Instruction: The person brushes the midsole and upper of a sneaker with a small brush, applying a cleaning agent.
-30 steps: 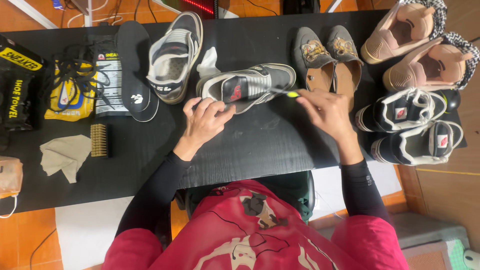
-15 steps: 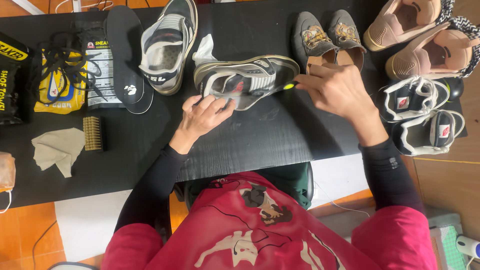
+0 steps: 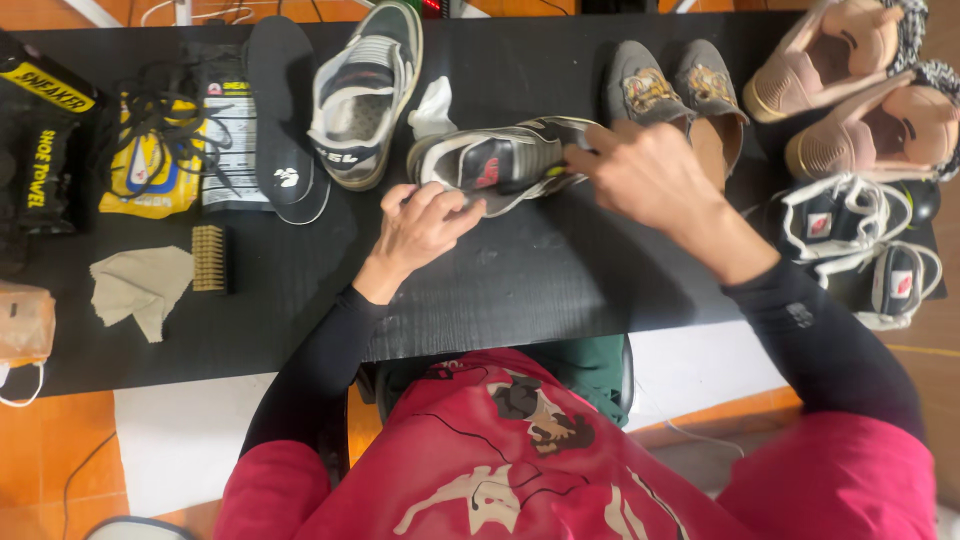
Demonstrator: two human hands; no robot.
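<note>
Grey sneaker between hands | left hand grips heel | right hand pinches brush

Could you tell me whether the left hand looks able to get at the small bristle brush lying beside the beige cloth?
Probably yes. The left hand rests at the grey sneaker, and only bare black table lies between it and the brush. The beige cloth sits beyond the brush, out of the way.

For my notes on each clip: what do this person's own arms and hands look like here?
Both arms wear tight black long sleeves reaching the wrists, under a red top with a printed figure. The right sleeve carries a small pale mark. The left hand and right hand are bare: no gloves, rings or watch visible.
</note>
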